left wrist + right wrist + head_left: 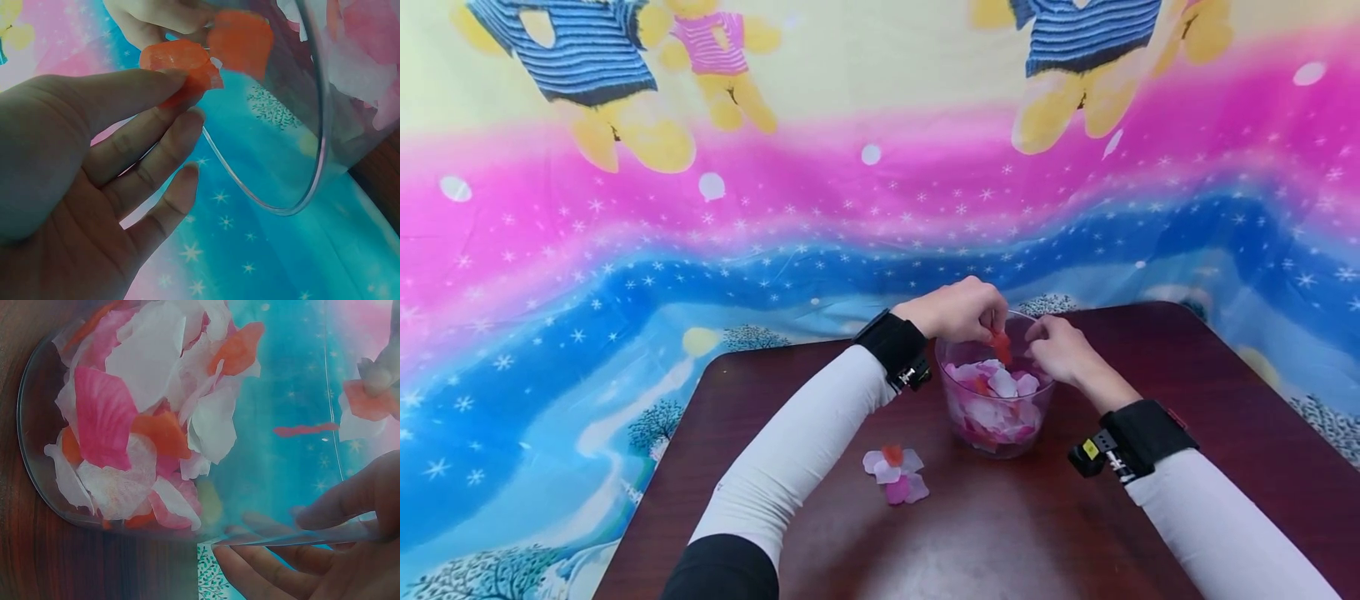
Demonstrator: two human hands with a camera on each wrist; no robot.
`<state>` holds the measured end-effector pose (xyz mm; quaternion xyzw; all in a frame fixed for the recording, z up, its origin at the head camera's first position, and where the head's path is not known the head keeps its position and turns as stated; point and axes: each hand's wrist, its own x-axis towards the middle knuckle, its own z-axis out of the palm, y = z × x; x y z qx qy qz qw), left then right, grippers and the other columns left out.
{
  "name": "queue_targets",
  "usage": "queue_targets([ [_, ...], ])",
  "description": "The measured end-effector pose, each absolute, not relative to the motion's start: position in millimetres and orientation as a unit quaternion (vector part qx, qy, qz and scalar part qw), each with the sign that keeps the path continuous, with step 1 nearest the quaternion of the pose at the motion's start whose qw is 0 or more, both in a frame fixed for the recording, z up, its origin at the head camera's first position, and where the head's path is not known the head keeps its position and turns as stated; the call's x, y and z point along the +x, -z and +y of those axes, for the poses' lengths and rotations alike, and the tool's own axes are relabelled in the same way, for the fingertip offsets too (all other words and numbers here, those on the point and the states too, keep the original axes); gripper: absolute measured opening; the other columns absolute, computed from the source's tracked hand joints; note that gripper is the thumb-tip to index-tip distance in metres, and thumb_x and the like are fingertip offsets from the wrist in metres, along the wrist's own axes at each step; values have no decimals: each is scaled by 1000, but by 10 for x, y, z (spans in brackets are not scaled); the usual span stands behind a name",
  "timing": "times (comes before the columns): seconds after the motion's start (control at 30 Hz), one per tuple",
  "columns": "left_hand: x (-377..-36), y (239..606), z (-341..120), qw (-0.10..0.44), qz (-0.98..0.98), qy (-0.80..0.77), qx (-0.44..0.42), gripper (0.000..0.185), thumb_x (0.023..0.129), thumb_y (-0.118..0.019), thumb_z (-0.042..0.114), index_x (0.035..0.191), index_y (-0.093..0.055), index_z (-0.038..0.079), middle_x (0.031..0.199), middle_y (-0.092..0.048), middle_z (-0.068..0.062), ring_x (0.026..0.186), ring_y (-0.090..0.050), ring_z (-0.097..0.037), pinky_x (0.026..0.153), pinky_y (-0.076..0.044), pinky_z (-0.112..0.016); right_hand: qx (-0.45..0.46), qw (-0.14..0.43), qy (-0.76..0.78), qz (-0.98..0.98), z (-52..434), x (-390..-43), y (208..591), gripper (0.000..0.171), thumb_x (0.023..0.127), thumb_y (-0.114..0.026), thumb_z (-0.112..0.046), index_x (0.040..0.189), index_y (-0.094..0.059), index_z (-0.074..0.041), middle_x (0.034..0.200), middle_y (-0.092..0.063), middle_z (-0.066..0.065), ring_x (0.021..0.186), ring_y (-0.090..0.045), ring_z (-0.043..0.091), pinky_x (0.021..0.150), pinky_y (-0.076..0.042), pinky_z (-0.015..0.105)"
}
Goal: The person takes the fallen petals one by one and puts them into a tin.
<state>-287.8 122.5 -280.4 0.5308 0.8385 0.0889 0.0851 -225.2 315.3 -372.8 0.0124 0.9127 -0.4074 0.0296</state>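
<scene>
A clear bucket-like container (996,417) stands on the table, partly filled with pink, white and orange petals (150,394). My left hand (966,308) is over its left rim. Between thumb and fingertips it pinches an orange petal (178,65); in the right wrist view a whitish piece shows beside that petal. A second orange petal (240,44) appears just beyond the fingertips. My right hand (1063,350) grips the container's right rim, thumb inside and fingers outside. A thin reddish petal (306,429), seen edge-on, is in the air inside the container, above the pile.
A small cluster of white, pink and orange petals (898,475) lies on the dark wooden table (1000,525), left of and nearer than the container. Behind the table hangs a printed cloth (820,200) with bears and snowflakes.
</scene>
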Motion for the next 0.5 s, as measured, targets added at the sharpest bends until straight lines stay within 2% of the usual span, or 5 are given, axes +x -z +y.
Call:
queue_targets([
  [0.17,-2898,2815,1191,87,845,-83,521,9,97,-72,12,105,-76,11,93,-69,4,89,-63,-8,80,-51,-20,13,37,412,911,3137,-2260,3720,40,100,-38,-8,133,-46,13,123,-62,34,107,-64,45,76,-57,42],
  [0.5,-2913,2827,1162,83,848,-91,516,7,98,-71,13,103,-75,13,93,-70,6,89,-63,-7,80,-50,-21,13,30,412,911,3143,-2244,3724,39,100,-38,-8,132,-48,12,122,-62,33,106,-64,45,76,-58,43],
])
